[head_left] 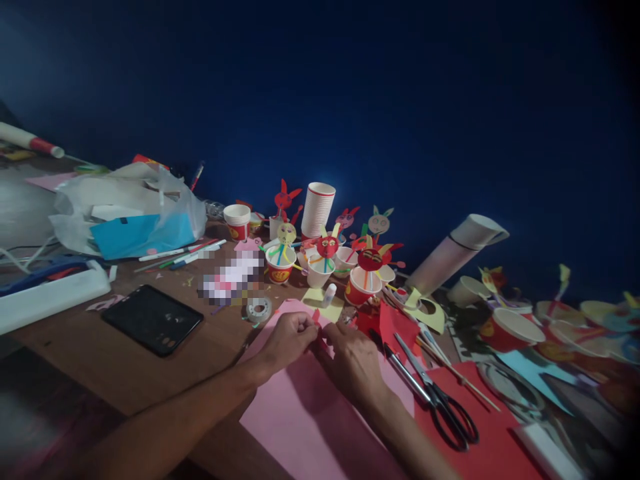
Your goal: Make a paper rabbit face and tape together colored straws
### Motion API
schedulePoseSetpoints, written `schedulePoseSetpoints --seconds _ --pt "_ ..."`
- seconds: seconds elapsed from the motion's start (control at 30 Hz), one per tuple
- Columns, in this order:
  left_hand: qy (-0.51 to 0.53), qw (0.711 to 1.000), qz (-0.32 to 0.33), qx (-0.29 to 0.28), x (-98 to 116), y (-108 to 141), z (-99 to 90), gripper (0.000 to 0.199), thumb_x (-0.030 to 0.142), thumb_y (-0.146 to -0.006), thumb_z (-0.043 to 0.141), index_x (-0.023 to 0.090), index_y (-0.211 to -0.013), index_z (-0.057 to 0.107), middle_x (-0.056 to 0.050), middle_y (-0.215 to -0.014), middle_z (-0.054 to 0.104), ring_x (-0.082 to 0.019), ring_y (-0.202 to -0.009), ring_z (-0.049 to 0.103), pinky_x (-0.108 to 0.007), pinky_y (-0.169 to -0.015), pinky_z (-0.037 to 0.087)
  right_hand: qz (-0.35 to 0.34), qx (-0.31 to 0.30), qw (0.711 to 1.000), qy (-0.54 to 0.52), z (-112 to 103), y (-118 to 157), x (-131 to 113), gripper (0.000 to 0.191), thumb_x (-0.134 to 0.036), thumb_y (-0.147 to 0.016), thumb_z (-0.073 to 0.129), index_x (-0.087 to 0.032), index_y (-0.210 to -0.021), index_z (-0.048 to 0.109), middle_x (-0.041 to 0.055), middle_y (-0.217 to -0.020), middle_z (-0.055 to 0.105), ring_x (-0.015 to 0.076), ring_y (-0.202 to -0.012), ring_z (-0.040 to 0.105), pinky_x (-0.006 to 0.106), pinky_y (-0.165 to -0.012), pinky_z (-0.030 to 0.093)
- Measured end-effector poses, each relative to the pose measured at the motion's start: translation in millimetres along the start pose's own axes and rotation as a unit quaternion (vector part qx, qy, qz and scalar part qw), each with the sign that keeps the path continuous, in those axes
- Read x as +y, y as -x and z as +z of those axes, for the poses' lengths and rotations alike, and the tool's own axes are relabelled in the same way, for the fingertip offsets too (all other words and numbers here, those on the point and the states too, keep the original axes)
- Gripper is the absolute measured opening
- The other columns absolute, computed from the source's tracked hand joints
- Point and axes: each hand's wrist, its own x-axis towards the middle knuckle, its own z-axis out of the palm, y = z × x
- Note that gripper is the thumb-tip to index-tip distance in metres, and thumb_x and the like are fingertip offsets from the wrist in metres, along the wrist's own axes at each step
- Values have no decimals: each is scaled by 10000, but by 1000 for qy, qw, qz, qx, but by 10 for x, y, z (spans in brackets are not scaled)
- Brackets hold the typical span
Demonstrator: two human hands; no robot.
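Over a large pink paper sheet (300, 427), my two hands meet with their fingertips nearly touching. My left hand (289, 341) is closed in a pinch, and a small red paper piece (316, 316) sticks up at its fingertips. My right hand (354, 359) has its fingers curled against the same spot, with a bit of pink paper (327, 347) showing under them. The fingers partly hide both pieces. Just beyond stands a white glue stick (330, 293) on yellow paper (314, 297). A tape roll (259, 309) lies left of the sheet.
Black-handled scissors (453, 410) lie on red paper (480, 447) at the right. Paper cups with paper animal figures (328, 247) crowd the back, beside a cup stack (318, 210). A black tablet (153, 320) and a plastic bag (175, 207) are at the left.
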Motion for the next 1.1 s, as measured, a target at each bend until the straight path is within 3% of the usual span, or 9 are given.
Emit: schedulePoseSetpoints --seconds 0.3,0.4,0.5,0.6,0.7,0.8,0.9,1.0,1.1 --pt "-16 999 -13 -50 67 15 -89 248 365 -800 469 149 -726 565 -18 -634 597 -129 -601 580 -209 -530 411 80 -6 984 -161 10 12 115 161 -161 -819 496 -178 -702 606 15 -651 605 152 -587 542 223 -533 282" --pt "-137 989 52 -18 90 -33 -214 204 300 -805 464 163 -727 594 -30 -691 618 -139 -664 576 -211 -572 407 113 -14 956 -270 38 25 261 200 -221 -844 460 -174 -691 580 -10 -593 564 131 -545 529 200 -517 333" --pt "-290 947 134 7 120 -70 -291 156 188 -775 474 172 -730 622 -41 -798 631 -153 -774 556 -228 -682 404 147 -18 917 -370 130 38 387 224 -291 -841 449 -162 -684 544 -6 -582 541 138 -547 532 204 -513 374" --pt "-343 925 163 7 134 -72 -269 171 134 -757 462 166 -730 628 -40 -804 630 -157 -803 550 -243 -725 401 172 -17 879 -445 211 48 427 241 -358 -802 501 -156 -675 538 -9 -585 514 134 -545 500 210 -508 367" --pt "-277 951 133 -19 130 -45 -206 171 171 -762 463 156 -749 633 -25 -739 620 -137 -732 554 -229 -672 418 188 -21 843 -504 211 61 395 259 -395 -775 543 -155 -678 542 -20 -579 482 116 -524 449 205 -492 341" --pt "-148 986 21 -69 132 -11 -168 222 298 -774 487 150 -866 624 -6 -689 606 -102 -557 520 -195 -475 381 196 -44 810 -551 163 74 342 284 -417 -778 546 -160 -660 521 -25 -559 474 104 -500 428 205 -489 341" --pt "-51 991 -60 -106 150 8 -151 355 407 -737 547 162 -992 581 -5 -719 609 -83 -481 491 -174 -382 317 199 -82 789 -575 141 79 292 288 -415 -774 562 -161 -647 518 -29 -532 476 94 -463 415 200 -461 327" --pt "-10 992 -57 -115 159 12 -133 355 399 -684 616 148 -932 576 11 -685 576 -72 -507 494 -169 -426 350 190 -117 785 -578 149 73 224 270 -407 -767 578 -156 -671 554 -20 -545 517 92 -456 434 195 -446 326" --pt "-9 993 -36 -111 141 31 -131 182 281 -668 602 136 -770 564 30 -637 539 -60 -521 480 -167 -471 362 171 -146 788 -573 161 66 134 253 -398 -752 580 -155 -681 570 -2 -596 571 103 -513 498 194 -484 365"
